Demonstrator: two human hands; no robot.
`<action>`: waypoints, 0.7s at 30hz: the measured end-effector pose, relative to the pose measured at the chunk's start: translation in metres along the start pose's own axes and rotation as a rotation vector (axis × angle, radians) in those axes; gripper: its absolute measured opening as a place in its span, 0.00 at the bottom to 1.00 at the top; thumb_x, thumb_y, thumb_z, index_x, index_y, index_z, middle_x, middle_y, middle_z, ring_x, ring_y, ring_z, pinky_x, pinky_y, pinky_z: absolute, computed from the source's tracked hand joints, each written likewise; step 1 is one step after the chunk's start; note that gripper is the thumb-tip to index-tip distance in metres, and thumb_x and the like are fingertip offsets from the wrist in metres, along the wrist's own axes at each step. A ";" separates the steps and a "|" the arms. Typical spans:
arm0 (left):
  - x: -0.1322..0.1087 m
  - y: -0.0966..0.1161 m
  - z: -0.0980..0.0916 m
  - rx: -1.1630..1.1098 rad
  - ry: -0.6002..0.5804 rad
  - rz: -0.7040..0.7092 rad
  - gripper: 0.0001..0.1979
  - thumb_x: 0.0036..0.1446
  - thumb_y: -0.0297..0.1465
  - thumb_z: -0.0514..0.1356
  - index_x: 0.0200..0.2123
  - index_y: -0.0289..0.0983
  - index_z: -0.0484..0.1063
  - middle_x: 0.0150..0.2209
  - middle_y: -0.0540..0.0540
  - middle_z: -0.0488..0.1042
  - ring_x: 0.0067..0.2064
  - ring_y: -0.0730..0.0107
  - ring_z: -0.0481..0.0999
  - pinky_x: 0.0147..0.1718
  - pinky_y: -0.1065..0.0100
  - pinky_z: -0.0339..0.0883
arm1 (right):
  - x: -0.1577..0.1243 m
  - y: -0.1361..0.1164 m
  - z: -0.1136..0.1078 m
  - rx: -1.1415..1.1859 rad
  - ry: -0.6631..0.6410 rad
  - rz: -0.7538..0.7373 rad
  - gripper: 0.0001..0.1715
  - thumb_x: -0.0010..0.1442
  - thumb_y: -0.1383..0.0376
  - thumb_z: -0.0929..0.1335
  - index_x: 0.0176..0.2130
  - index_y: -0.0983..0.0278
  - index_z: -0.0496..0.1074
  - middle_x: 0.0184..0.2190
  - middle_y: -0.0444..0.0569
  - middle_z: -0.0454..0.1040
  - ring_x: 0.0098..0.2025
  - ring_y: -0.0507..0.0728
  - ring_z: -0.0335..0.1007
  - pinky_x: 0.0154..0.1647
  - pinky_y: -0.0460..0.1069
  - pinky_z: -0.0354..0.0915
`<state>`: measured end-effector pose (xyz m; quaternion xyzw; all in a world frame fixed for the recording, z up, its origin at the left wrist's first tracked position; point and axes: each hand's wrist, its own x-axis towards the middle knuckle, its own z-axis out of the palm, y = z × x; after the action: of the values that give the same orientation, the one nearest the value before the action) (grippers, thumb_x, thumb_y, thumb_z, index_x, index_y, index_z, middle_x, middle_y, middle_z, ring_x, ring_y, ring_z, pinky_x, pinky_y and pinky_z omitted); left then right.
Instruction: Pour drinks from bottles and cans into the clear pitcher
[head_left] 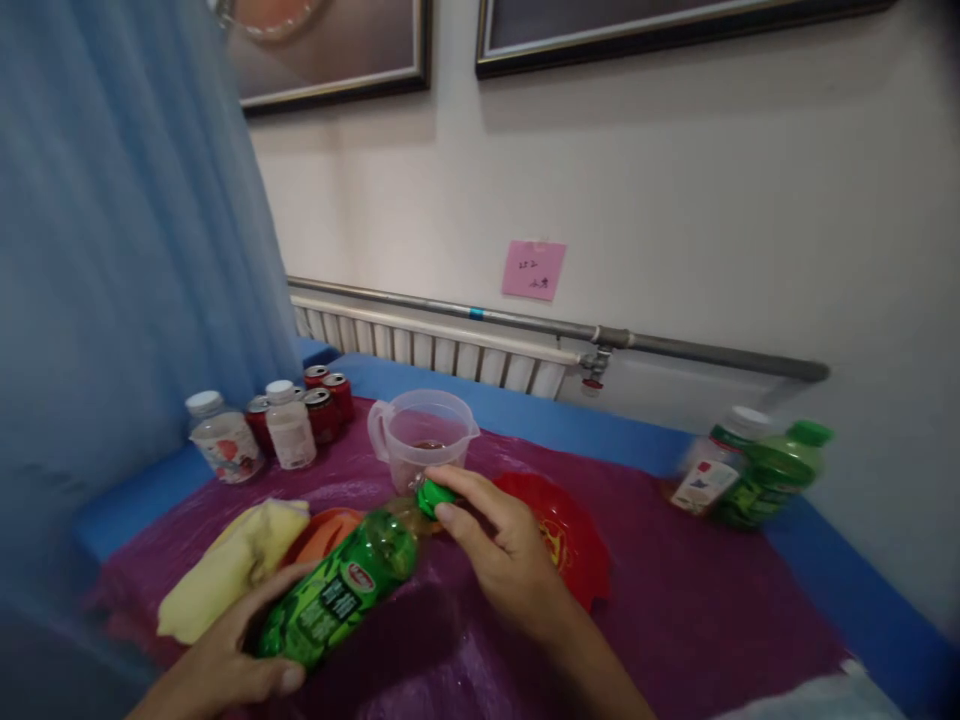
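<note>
A green-labelled drink bottle (341, 590) lies tilted in my left hand (225, 650), its neck pointing up and to the right. The fingers and thumb wrap round its lower part. At the bottle's mouth, my right hand (502, 550) pinches the green cap (435, 497) between thumb and fingers. Whether the cap is still threaded on cannot be told. Just behind the cap stands a clear measuring jug (427, 425) with a little brown liquid inside. A red dish (585, 550) sits partly behind my right hand, and an orange dish (322, 530) shows behind the bottle.
A folded yellow cloth (232, 570) lies left on the purple plastic sheet (675, 600). Two white-capped bottles, one a small bottle (291, 430), stand back left beside several red cans (319, 410). At the right are a white-capped bottle (712, 465) and a green bottle (776, 480). A radiator (450, 350) runs behind.
</note>
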<state>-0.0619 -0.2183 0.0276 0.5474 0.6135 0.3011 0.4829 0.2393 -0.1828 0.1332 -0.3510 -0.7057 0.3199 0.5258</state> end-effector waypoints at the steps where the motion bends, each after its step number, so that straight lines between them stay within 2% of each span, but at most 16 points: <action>1: -0.002 0.002 0.005 -0.052 -0.041 -0.023 0.56 0.21 0.60 0.71 0.56 0.42 0.70 0.59 0.43 0.71 0.61 0.44 0.68 0.62 0.52 0.65 | 0.000 0.001 0.002 -0.006 0.004 -0.004 0.16 0.64 0.66 0.66 0.50 0.57 0.77 0.48 0.48 0.80 0.51 0.57 0.76 0.53 0.54 0.72; 3: -0.007 0.012 0.017 -0.124 -0.135 -0.018 0.56 0.24 0.57 0.72 0.60 0.43 0.67 0.61 0.45 0.69 0.62 0.45 0.65 0.63 0.55 0.63 | -0.002 0.003 0.009 -0.010 -0.007 -0.025 0.16 0.65 0.65 0.66 0.51 0.58 0.77 0.49 0.49 0.80 0.51 0.57 0.77 0.54 0.53 0.72; 6: -0.013 0.035 0.038 -0.165 -0.252 0.090 0.51 0.31 0.51 0.74 0.61 0.44 0.66 0.61 0.48 0.68 0.63 0.48 0.64 0.64 0.57 0.60 | -0.008 0.005 0.022 -0.035 -0.020 -0.089 0.17 0.67 0.65 0.65 0.53 0.58 0.76 0.50 0.49 0.79 0.53 0.57 0.76 0.56 0.53 0.72; 9: -0.015 0.053 0.049 -0.233 -0.278 0.175 0.45 0.35 0.46 0.74 0.59 0.44 0.68 0.58 0.49 0.71 0.59 0.49 0.67 0.63 0.57 0.61 | -0.012 0.004 0.027 -0.101 -0.006 -0.166 0.18 0.68 0.66 0.63 0.55 0.58 0.74 0.52 0.48 0.78 0.55 0.55 0.75 0.58 0.50 0.71; 12: -0.016 0.057 0.050 -0.317 -0.292 0.202 0.43 0.35 0.43 0.75 0.58 0.44 0.69 0.55 0.48 0.73 0.56 0.50 0.70 0.59 0.57 0.65 | -0.014 0.000 0.023 -0.181 -0.033 -0.279 0.21 0.67 0.69 0.64 0.58 0.57 0.71 0.54 0.46 0.77 0.56 0.53 0.73 0.60 0.48 0.69; 15: -0.018 0.054 0.048 -0.416 -0.374 0.182 0.44 0.34 0.42 0.76 0.58 0.43 0.70 0.53 0.46 0.74 0.58 0.48 0.68 0.59 0.56 0.65 | -0.014 -0.003 0.020 -0.233 -0.055 -0.380 0.25 0.67 0.70 0.64 0.61 0.56 0.66 0.57 0.46 0.75 0.58 0.53 0.72 0.62 0.48 0.67; 18: -0.019 0.050 0.045 -0.462 -0.402 0.172 0.43 0.35 0.43 0.76 0.57 0.42 0.70 0.52 0.45 0.75 0.60 0.46 0.67 0.59 0.55 0.64 | -0.015 -0.004 0.022 -0.233 -0.101 -0.385 0.29 0.68 0.68 0.64 0.65 0.53 0.61 0.60 0.45 0.72 0.60 0.53 0.69 0.63 0.50 0.66; 21: -0.019 0.053 0.041 -0.436 -0.385 0.194 0.42 0.37 0.41 0.75 0.58 0.44 0.69 0.54 0.46 0.74 0.60 0.49 0.67 0.60 0.55 0.63 | -0.017 -0.005 0.024 -0.215 -0.161 -0.349 0.31 0.70 0.65 0.63 0.68 0.51 0.54 0.64 0.44 0.66 0.64 0.55 0.64 0.66 0.52 0.63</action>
<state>-0.0052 -0.2310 0.0658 0.5339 0.3763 0.3612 0.6655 0.2189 -0.2020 0.1228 -0.2508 -0.8254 0.1742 0.4748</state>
